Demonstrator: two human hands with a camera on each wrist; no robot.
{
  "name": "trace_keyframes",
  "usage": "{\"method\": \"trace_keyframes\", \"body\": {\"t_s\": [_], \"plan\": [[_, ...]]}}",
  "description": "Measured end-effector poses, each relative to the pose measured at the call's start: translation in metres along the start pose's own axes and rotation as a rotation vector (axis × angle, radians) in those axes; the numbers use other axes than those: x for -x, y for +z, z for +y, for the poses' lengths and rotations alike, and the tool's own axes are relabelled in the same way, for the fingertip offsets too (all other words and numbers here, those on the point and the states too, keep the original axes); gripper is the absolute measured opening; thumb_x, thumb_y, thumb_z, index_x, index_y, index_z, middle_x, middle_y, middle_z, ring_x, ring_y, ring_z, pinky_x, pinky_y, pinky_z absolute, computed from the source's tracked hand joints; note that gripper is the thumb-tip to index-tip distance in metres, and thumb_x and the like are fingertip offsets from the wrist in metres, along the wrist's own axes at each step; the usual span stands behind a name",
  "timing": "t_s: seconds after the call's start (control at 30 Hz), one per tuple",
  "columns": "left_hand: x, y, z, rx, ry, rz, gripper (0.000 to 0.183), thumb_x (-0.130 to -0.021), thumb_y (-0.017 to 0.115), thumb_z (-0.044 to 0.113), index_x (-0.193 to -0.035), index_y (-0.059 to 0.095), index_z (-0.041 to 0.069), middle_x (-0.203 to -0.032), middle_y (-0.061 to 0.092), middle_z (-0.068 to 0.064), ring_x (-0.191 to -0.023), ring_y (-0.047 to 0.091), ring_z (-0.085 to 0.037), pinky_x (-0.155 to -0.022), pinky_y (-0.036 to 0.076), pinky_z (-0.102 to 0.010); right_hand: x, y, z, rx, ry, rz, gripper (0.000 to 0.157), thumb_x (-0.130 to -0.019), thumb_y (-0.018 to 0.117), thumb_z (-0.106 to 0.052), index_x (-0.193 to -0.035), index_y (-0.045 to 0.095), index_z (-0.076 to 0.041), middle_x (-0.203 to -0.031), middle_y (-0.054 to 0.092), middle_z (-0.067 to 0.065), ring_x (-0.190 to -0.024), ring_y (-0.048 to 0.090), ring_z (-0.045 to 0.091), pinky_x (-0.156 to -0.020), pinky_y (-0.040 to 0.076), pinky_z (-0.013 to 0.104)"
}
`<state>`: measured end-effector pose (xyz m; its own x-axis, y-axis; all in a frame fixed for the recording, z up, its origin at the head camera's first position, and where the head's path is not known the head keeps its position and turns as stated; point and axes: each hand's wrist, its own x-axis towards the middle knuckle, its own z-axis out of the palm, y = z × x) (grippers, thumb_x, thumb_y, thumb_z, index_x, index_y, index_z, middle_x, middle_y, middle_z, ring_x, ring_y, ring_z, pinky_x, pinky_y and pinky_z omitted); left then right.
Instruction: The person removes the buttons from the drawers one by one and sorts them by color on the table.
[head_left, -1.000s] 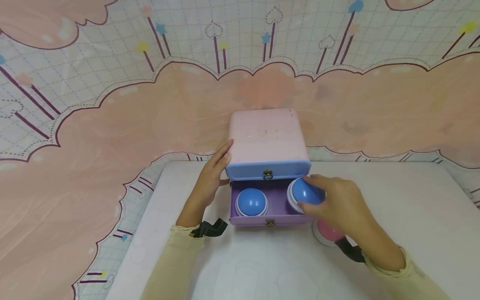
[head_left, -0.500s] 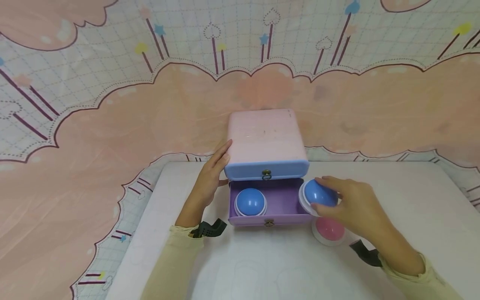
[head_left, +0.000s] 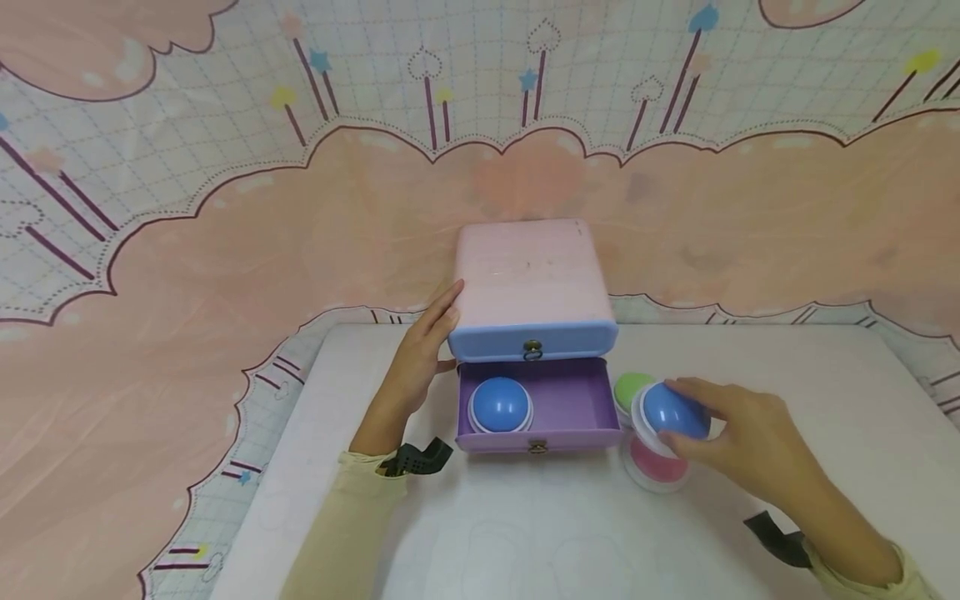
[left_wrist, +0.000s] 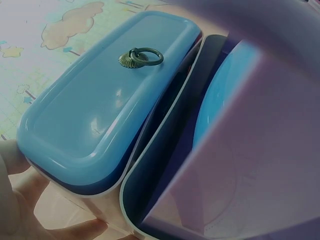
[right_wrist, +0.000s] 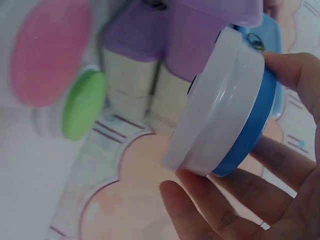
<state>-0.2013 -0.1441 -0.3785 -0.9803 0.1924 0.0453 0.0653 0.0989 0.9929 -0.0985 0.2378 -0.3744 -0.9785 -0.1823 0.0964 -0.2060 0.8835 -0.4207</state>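
A small box of drawers has a pink top and a blue upper drawer front. Its lower purple drawer is pulled out. My left hand rests against the box's left side, fingers extended. In the purple drawer's left part sits one blue-domed push button on a white base. Between thumb and fingers, my right hand holds another blue-domed push button, tilted, to the right of the drawer. Below and behind it are a pink-domed button and a green-domed button, both partly hidden.
The box stands on a white table near its back edge. Behind it hangs a patterned cloth. Small brass ring pulls stick out from the drawer fronts. Black camera mounts sit at both wrists.
My right hand has carried the blue-domed button out of the drawer's right part, to the right and slightly toward me. The green-domed button has come into sight. The left hand stays put.
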Motion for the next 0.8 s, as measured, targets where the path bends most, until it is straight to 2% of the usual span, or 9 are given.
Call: {"method": "trace_keyframes", "body": {"t_s": [0.3,0.43,0.6,0.8], "plan": [[0.0,0.0,-0.001,-0.01,-0.001,0.005,0.049,-0.107,0.047,0.046,-0.155,0.04,0.044,-0.17,0.02,0.012,-0.153,0.029,-0.034,-0.1,0.043,-0.075,0.023,0.014,0.019,0.024,0.031,-0.056,0.077,-0.076,0.082,-0.063,-0.135,0.067,-0.017,-0.128,0.07,0.021,-0.114,0.064,0.05,-0.083,0.057,0.064],[0.0,0.0,0.0,-0.014,-0.002,0.005,0.049,-0.107,0.046,0.046,-0.155,0.04,0.043,-0.17,0.02,0.012,-0.153,0.028,-0.034,-0.1,0.043,-0.075,0.032,0.021,0.024,0.021,0.034,-0.077,0.079,-0.074,0.081,-0.067,-0.134,0.068,-0.017,-0.128,0.071,0.017,-0.114,0.065,0.047,-0.085,0.057,0.063],[0.0,0.0,0.0,-0.005,-0.001,0.005,0.049,-0.107,0.047,0.045,-0.156,0.04,0.042,-0.17,0.02,0.011,-0.153,0.028,-0.034,-0.1,0.042,-0.075,0.042,0.027,0.03,0.015,-0.007,-0.083,0.079,-0.071,0.082,-0.069,-0.131,0.07,-0.02,-0.127,0.073,0.009,-0.114,0.067,0.041,-0.086,0.058,0.059],[0.0,0.0,-0.001,-0.006,-0.002,0.002,0.049,-0.107,0.046,0.045,-0.156,0.039,0.043,-0.17,0.019,0.012,-0.154,0.028,-0.035,-0.1,0.041,-0.076,0.051,0.035,0.032,0.02,-0.004,-0.159,0.08,-0.069,0.079,-0.074,-0.132,0.069,-0.025,-0.127,0.072,0.007,-0.115,0.067,0.038,-0.086,0.059,0.057]]}}
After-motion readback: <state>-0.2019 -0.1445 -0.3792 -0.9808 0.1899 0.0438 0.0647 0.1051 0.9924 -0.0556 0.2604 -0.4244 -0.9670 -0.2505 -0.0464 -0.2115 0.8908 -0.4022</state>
